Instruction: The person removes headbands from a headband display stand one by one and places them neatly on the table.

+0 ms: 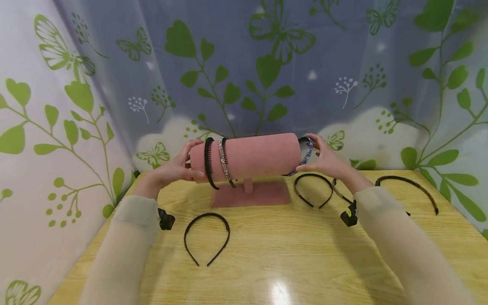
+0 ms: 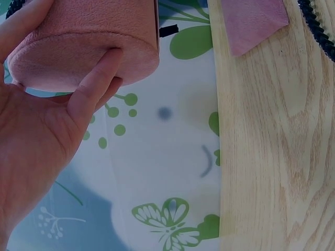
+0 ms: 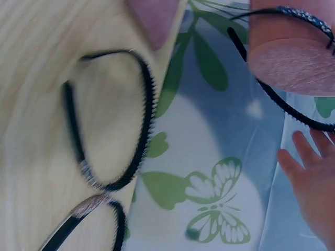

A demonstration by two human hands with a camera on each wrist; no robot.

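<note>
A pink plush headband stand [image 1: 263,154], a horizontal roll on a short post and flat base, stands near the table's back. My left hand [image 1: 177,165] grips the roll's left end, one finger against its round end face [image 2: 63,60] in the left wrist view. Beside that hand a black toothed headband [image 1: 208,163] and a silver glittery headband [image 1: 225,161] sit around the roll. My right hand [image 1: 328,159] holds a blue sparkly headband [image 1: 308,152] at the roll's right end. In the right wrist view its blue-beaded side [image 3: 306,18] crosses the roll; the fingers are partly out of frame.
On the wooden table [image 1: 274,250] a thin black headband [image 1: 207,215] lies front left. Right of the base lie another headband [image 1: 313,175], one partly behind my right forearm, and a dark braided-looking headband [image 1: 415,182]. A patterned curtain [image 1: 236,84] closes off the back.
</note>
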